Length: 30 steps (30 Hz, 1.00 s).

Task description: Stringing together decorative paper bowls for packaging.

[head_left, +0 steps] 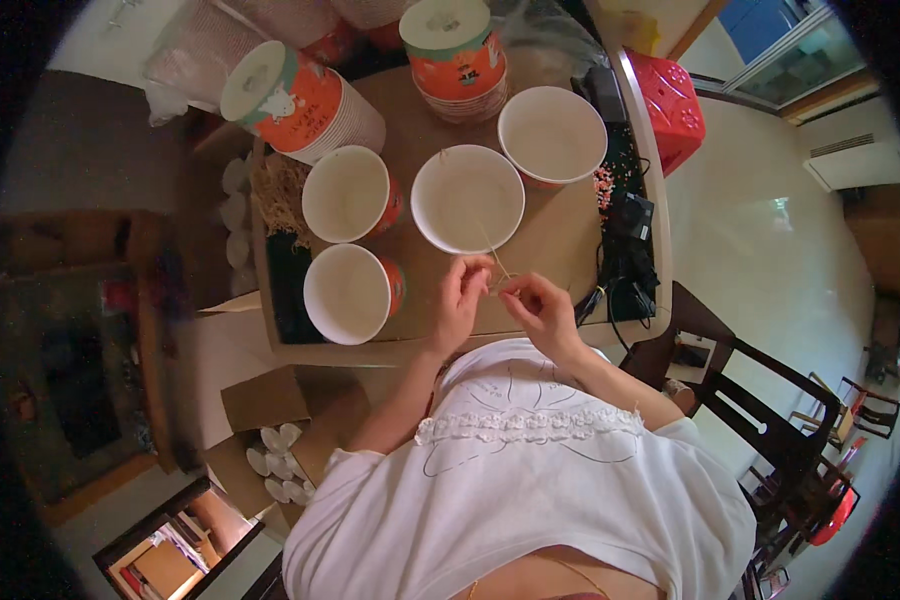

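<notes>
Close to the table's front edge, my left hand (458, 302) and my right hand (542, 310) are near each other with fingers pinched. A thin tan string (495, 252) runs between my fingertips, and its loose end reaches up over the rim of the middle paper tub (467, 235). That tub is white inside and stands just beyond my hands. To its left are two more white paper tubs with orange outsides, an upper tub (346, 195) and a lower tub (347, 295). Another open tub (553, 135) stands at the upper right.
Stacked orange tubs (305, 105) and a second stack (457, 60) stand at the back. A tangle of tan strings (280, 190) lies at the left edge. Small pink and white pieces (604, 185) and black cables (615, 295) lie right. Beyond is a red plastic stool (665, 105).
</notes>
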Motion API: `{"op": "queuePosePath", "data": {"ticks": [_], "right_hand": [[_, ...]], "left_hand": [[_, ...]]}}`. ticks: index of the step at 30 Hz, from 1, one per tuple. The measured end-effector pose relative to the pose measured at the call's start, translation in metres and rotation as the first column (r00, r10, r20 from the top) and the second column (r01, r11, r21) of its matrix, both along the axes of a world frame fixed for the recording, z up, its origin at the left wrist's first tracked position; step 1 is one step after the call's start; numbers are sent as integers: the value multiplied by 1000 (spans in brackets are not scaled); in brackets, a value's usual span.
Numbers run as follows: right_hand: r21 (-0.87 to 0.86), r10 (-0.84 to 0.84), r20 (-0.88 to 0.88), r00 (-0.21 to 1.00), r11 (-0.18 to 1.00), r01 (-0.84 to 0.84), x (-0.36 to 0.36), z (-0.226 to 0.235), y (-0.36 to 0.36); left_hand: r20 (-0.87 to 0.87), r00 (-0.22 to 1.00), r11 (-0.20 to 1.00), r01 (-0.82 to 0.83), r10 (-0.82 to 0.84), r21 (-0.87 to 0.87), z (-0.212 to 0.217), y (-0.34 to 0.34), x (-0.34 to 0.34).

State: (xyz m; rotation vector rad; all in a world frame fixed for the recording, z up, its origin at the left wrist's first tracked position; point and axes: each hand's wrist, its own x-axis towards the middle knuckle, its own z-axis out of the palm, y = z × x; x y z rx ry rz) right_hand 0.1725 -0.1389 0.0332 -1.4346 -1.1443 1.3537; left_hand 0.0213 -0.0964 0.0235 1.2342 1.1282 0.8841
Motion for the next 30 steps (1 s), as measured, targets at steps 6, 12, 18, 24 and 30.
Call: {"op": "queuePosePath", "data": {"ticks": [6,12,18,24,30], "right_hand": [[359,554,-35,832,784,-507,-12,19,-10],[272,583,-167,795,802,-532,-7,52,-11],[357,531,-313,787,834,-421,-6,65,1],[-84,-222,-285,932,975,206,1,-53,39],[241,-310,-35,950,920,309,3,-85,60]], "left_hand": [[-572,782,788,507,-248,350,25,57,0],[-936,325,600,779,-139,182,-29,59,-15],[-832,540,853,488,-126,187,-4,64,9],[-567,795,953,298,-214,58,-10,68,13],[-349,911,970,244,-220,24,-3,65,20]]}}
